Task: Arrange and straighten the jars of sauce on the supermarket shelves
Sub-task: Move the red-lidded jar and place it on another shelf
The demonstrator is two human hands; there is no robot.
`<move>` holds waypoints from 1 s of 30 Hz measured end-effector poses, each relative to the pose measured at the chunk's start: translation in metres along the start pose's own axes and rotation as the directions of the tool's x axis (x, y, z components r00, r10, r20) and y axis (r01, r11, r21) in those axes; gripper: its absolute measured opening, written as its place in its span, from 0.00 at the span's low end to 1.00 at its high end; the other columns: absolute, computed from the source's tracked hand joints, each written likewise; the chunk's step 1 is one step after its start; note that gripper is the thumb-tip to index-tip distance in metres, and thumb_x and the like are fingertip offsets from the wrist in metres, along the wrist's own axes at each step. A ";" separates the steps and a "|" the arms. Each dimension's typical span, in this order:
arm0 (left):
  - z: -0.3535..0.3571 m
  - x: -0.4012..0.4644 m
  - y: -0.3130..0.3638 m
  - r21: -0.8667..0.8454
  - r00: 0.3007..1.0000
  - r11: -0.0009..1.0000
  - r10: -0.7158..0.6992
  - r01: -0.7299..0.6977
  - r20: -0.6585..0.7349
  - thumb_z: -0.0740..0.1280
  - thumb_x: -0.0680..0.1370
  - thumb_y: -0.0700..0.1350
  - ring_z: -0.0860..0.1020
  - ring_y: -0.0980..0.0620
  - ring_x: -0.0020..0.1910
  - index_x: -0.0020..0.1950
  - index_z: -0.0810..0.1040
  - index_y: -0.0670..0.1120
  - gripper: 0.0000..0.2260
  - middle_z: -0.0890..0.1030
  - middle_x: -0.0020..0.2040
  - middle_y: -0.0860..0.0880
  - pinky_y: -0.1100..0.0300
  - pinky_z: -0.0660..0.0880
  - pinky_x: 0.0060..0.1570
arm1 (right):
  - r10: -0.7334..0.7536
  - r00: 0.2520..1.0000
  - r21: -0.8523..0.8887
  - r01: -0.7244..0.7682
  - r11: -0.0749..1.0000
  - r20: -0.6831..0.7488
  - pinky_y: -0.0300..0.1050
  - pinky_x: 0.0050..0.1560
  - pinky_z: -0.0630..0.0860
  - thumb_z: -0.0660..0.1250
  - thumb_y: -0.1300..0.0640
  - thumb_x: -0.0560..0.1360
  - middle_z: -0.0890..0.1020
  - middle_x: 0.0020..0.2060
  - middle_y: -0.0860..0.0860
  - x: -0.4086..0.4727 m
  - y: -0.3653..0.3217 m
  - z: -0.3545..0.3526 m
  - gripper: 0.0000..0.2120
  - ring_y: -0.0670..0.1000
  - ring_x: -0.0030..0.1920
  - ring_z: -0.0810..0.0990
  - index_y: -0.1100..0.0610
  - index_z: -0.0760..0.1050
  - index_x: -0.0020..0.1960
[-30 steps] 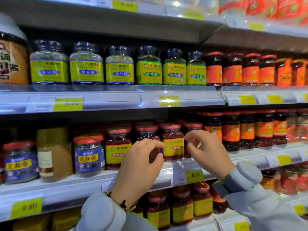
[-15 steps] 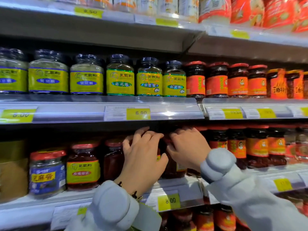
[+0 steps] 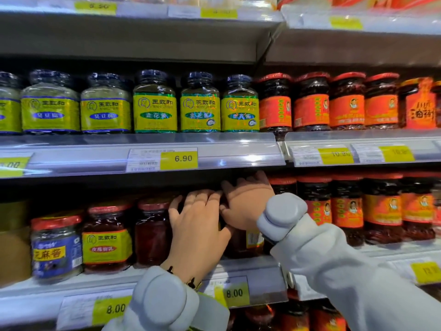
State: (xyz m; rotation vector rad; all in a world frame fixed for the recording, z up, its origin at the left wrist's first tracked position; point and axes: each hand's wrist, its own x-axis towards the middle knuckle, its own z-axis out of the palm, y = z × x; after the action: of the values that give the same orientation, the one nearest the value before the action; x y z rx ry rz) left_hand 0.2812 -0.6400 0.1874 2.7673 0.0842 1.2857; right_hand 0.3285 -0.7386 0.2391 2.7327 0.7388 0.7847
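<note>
Both hands reach into the lower shelf (image 3: 250,263) among red-lidded sauce jars. My left hand (image 3: 198,225) covers a jar that is almost wholly hidden, its fingers bent over the lid and its thumb spread towards the dark red jar (image 3: 152,232) on the left. My right hand (image 3: 248,204) grips the top of a dark sauce jar (image 3: 241,244), which is turned so its barcode faces out. The two hands touch. Left of them stand a yellow-labelled red jar (image 3: 107,237) and a blue-labelled jar (image 3: 56,244).
Orange-labelled chilli jars (image 3: 381,209) fill the lower shelf to the right. The shelf above (image 3: 214,139) carries yellow-labelled jars (image 3: 155,103) and more orange-labelled jars (image 3: 310,101), and its edge hangs close over my fingers. Price tags (image 3: 179,158) line the rails. More jars stand below.
Both hands have moved up and deeper into the lower shelf and closed together over the jars. The view has shifted right and closer.
</note>
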 end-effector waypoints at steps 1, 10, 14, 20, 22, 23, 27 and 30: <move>0.001 0.000 -0.001 -0.001 1.000 1.000 0.009 -0.009 -0.003 0.61 0.75 0.56 0.56 0.53 0.70 0.72 0.59 0.54 0.26 0.63 0.70 0.55 0.51 0.51 0.65 | 0.012 1.000 0.004 -0.012 1.000 0.002 0.58 0.69 0.52 0.52 0.44 0.76 0.71 0.63 0.58 0.000 0.000 -0.001 0.24 0.59 0.64 0.67 0.54 0.60 0.69; 0.007 -0.006 0.002 -0.061 0.999 0.998 0.033 -0.035 -0.030 0.65 0.66 0.68 0.57 0.49 0.71 0.71 0.62 0.51 0.39 0.65 0.69 0.51 0.46 0.47 0.69 | 0.019 0.943 0.080 0.008 0.997 -0.333 0.52 0.58 0.63 0.52 0.41 0.73 0.75 0.54 0.60 -0.026 -0.002 -0.001 0.23 0.60 0.57 0.70 0.54 0.73 0.58; 0.011 -0.010 0.004 -0.141 0.997 0.989 0.042 -0.050 -0.059 0.63 0.62 0.69 0.47 0.53 0.71 0.71 0.61 0.52 0.42 0.60 0.72 0.54 0.49 0.43 0.69 | 0.021 0.936 0.110 0.019 0.994 -0.352 0.52 0.53 0.67 0.52 0.38 0.71 0.72 0.57 0.59 -0.036 0.002 0.001 0.27 0.62 0.57 0.69 0.53 0.70 0.63; 0.017 -0.023 0.008 -0.242 0.975 0.967 0.028 -0.083 -0.219 0.59 0.59 0.68 0.52 0.51 0.71 0.64 0.71 0.53 0.37 0.68 0.68 0.54 0.44 0.51 0.67 | 0.059 0.880 0.259 0.074 0.963 -0.472 0.53 0.41 0.74 0.54 0.39 0.68 0.74 0.44 0.58 -0.046 0.003 0.012 0.26 0.60 0.46 0.71 0.59 0.76 0.48; 0.016 -0.029 0.009 -0.289 0.967 0.952 0.022 -0.097 -0.254 0.61 0.60 0.66 0.53 0.51 0.72 0.65 0.70 0.53 0.36 0.67 0.68 0.55 0.47 0.50 0.67 | 0.089 0.834 0.288 0.087 0.954 -0.544 0.52 0.39 0.73 0.58 0.42 0.69 0.73 0.41 0.57 -0.052 0.002 0.013 0.22 0.57 0.43 0.71 0.60 0.77 0.46; 0.015 -0.032 0.011 -0.307 0.963 0.945 0.024 -0.109 -0.268 0.62 0.60 0.65 0.54 0.51 0.72 0.66 0.69 0.53 0.36 0.67 0.68 0.55 0.49 0.49 0.67 | 0.101 0.813 0.299 0.093 0.950 -0.574 0.52 0.39 0.72 0.60 0.43 0.69 0.74 0.41 0.57 -0.055 0.001 0.012 0.21 0.57 0.42 0.70 0.60 0.77 0.45; 0.015 -0.039 0.015 -0.386 0.955 0.915 -0.001 -0.118 -0.296 0.68 0.63 0.60 0.58 0.56 0.68 0.70 0.62 0.53 0.37 0.69 0.65 0.55 0.53 0.53 0.64 | 0.150 0.723 0.338 0.121 0.933 -0.674 0.49 0.42 0.72 0.63 0.46 0.69 0.75 0.41 0.59 -0.064 -0.001 0.008 0.19 0.57 0.42 0.72 0.61 0.78 0.47; 0.015 -0.052 0.022 -0.504 0.959 0.856 -0.038 -0.114 -0.282 0.67 0.65 0.60 0.60 0.59 0.67 0.72 0.55 0.54 0.40 0.64 0.66 0.59 0.56 0.53 0.66 | 0.232 0.667 0.399 0.107 0.911 -0.708 0.46 0.43 0.70 0.64 0.47 0.67 0.76 0.40 0.59 -0.071 -0.007 0.003 0.19 0.58 0.42 0.72 0.61 0.79 0.46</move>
State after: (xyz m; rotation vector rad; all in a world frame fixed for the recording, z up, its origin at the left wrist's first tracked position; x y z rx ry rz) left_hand 0.2593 -0.6672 0.1410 2.1314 -0.2631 1.4481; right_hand 0.2749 -0.7693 0.2029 2.7215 1.0479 2.0615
